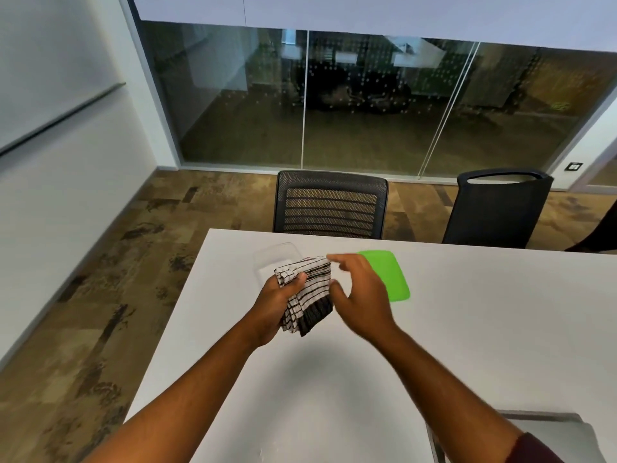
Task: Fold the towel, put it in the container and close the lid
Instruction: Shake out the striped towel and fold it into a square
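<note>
A black-and-white checked towel [310, 292], folded into a small bundle, is held above the white table [467, 329]. My left hand [277, 305] grips it from below and the left, thumb on top. My right hand [360, 295] hovers just right of the towel with fingers spread, its fingertips near the towel's top corner. Behind the towel a clear plastic container [275, 259] stands on the table, partly hidden by the cloth. The green lid [390, 275] lies flat to the right of it, partly behind my right hand.
Two black office chairs [330, 205] [497, 208] stand at the table's far edge. A grey object [547, 426] lies at the near right corner. A glass wall runs behind, a white wall on the left.
</note>
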